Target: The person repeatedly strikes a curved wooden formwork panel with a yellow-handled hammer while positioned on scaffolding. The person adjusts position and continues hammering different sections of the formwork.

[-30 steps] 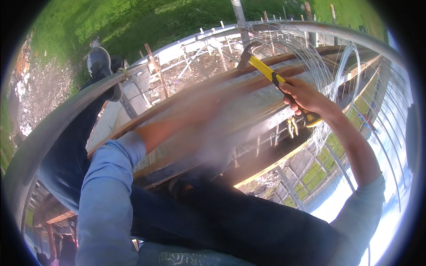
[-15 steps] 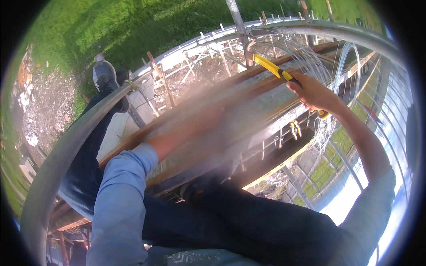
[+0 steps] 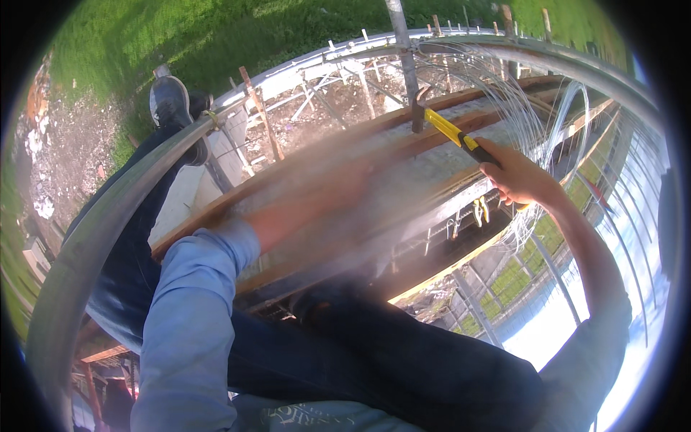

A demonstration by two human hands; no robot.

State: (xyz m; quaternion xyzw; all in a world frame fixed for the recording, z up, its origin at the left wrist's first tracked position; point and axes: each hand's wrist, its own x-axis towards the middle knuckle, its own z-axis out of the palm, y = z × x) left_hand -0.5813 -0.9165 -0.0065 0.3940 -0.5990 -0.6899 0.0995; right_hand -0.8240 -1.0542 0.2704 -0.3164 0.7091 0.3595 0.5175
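My right hand (image 3: 517,174) is closed around the black grip of a hammer (image 3: 450,131) with a yellow-and-black handle. The hammer's dark metal head (image 3: 418,113) is by the far wooden plank (image 3: 468,96), close to an upright pole. Reaching forward over the long wooden formwork, my left hand (image 3: 349,183) is smeared by a hazy patch in the picture. Its fingers cannot be made out, nor whether it holds anything. A grey strip (image 3: 432,164) runs between the formwork's boards, below the hammer.
Coiled clear wire (image 3: 568,108) hangs over the formwork at the right. Yellow-handled pliers (image 3: 481,212) hang at its near side. A metal rail (image 3: 108,223) curves past my legs (image 3: 374,342) on the left, and another rail (image 3: 533,56) crosses the back. Ground lies far below.
My right hand and the hammer have come down and slightly right, bringing the hammer's head lower by the far plank. The whole view has shifted a little. My left arm stays nearly in place.
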